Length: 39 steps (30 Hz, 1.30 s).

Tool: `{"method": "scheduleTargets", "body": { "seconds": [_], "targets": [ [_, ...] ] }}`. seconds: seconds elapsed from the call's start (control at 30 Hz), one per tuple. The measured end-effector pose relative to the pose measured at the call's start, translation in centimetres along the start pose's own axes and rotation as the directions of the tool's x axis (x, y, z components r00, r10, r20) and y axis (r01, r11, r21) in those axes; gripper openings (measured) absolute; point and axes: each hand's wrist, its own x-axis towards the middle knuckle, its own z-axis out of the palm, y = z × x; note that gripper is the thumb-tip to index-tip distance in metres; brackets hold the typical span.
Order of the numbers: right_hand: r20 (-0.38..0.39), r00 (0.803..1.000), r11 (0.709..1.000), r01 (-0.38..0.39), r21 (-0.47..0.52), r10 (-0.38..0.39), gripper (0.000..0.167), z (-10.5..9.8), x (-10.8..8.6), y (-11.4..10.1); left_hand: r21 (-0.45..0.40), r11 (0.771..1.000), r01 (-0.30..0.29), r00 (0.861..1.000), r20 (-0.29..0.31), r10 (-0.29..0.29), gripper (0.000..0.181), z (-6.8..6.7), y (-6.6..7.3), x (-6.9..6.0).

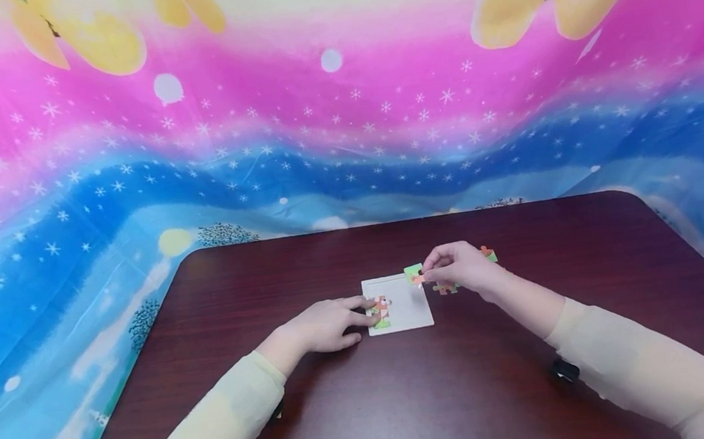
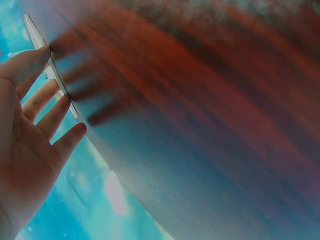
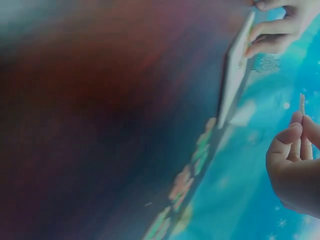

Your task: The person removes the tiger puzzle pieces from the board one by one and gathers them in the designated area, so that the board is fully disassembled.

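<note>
A white puzzle board [image 1: 409, 306] lies flat on the table, with some orange and green puzzle pieces [image 1: 381, 316] along its left side. The left hand [image 1: 331, 324] reaches in from the left, fingers extended and spread, and its fingertips rest on those pieces. Above the board's far right corner, the right hand [image 1: 460, 265] pinches a green and orange puzzle piece [image 1: 413, 274] between thumb and fingers. In the right wrist view this held piece [image 3: 302, 103] appears edge-on, raised off the table. The right hand partly hides loose pieces behind it.
Loose puzzle pieces [image 1: 445, 288] lie just right of the board, and another piece [image 1: 488, 254] sits farther right beyond the right hand. The dark brown table [image 1: 305, 267] has rounded far corners. A colourful curtain [image 1: 342, 127] hangs behind and around it.
</note>
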Motion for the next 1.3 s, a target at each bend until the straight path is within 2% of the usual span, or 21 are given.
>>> {"method": "scheduleTargets", "body": {
  "seconds": [0.27, 0.73, 1.0, 1.3],
  "targets": [
    [0.04, 0.999, 1.0, 0.002, 0.02, -0.002, 0.013, -1.4, -1.1, 2.5, 0.028, 0.999, -0.018, 1.0, -0.017, 0.018, 0.045, -0.1, 0.1, 0.0],
    [0.045, 0.998, 0.999, -0.033, 0.006, 0.032, 0.013, -1.6, -2.7, 5.4, 0.034, 0.999, -0.025, 0.999, -0.024, 0.026, 0.045, -0.1, 0.1, -0.1],
    [0.039, 0.999, 0.999, -0.031, -0.024, 0.032, 0.013, -1.6, -3.2, 6.1, 0.027, 0.999, -0.024, 0.999, -0.024, 0.025, 0.043, -0.1, 0.2, -0.1],
    [0.026, 0.998, 0.999, -0.048, -0.012, 0.048, 0.013, -1.5, -3.6, 6.3, 0.02, 1.0, -0.018, 1.0, -0.019, 0.018, 0.045, 0.0, 0.1, -0.1]
  ]
}}
